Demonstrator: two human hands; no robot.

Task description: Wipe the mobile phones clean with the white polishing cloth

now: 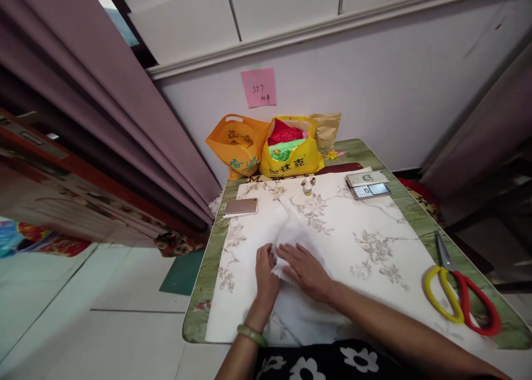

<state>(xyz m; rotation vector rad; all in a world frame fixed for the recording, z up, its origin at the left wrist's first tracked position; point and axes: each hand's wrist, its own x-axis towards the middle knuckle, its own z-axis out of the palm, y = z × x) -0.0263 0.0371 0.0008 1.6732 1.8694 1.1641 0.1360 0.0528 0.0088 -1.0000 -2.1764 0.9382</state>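
A thin white cloth [293, 229] lies loosely over the near middle of the table, its folds running toward my body. My left hand [266, 273], with a green bangle on the wrist, has its fingers curled round the cloth's edge. Close beside it, my right hand [306, 271] rests on the cloth with its fingers stretched out. The fingertips of the left hand are partly hidden. Below both hands, the cloth spreads out over the flower-patterned white sheet [349, 236].
Scissors [451, 286] with yellow and red handles lie at the right. A phone [241, 206] is at the left, and a keypad phone [371, 190] lies at the back right. A small bottle [307, 187] stands before an orange bag [239, 142] and a yellow bag [291, 161].
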